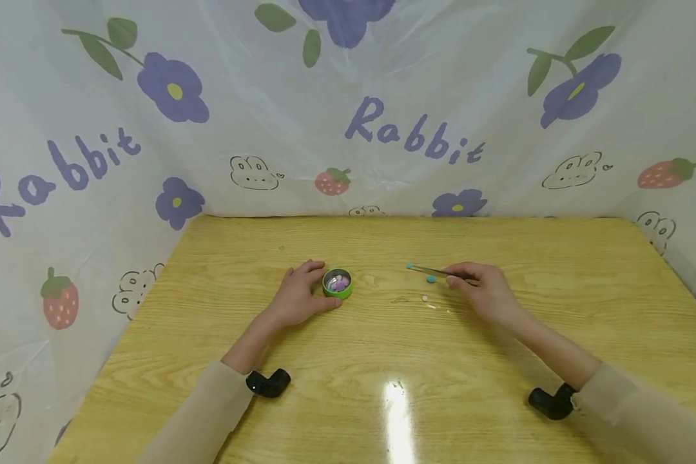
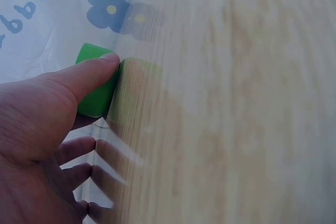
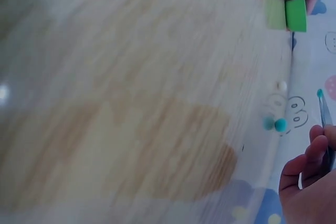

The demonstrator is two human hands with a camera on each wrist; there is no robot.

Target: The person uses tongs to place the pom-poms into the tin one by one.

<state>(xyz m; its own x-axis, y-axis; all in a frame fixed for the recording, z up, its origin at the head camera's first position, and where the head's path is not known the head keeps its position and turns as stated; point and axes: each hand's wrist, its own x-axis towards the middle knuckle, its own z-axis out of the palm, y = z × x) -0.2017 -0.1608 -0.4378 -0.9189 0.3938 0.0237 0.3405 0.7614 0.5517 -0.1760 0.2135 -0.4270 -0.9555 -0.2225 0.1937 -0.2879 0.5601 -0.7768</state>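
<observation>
My left hand holds a small round green tin on the table, thumb at its near side and fingers at its far side. Purple, white and other small pieces lie inside the tin. In the left wrist view the thumb presses the green wall. My right hand grips slim tweezers pointing left. At their tips sits a small blue bead, also seen as a blue-green bead in the right wrist view. Below the tweezers, a larger blue bead rests on the table.
A white bead and a thin white sliver lie on the wooden table near the right hand. Black wrist devices sit at both sleeves. A printed rabbit-and-flower cloth hangs behind the table.
</observation>
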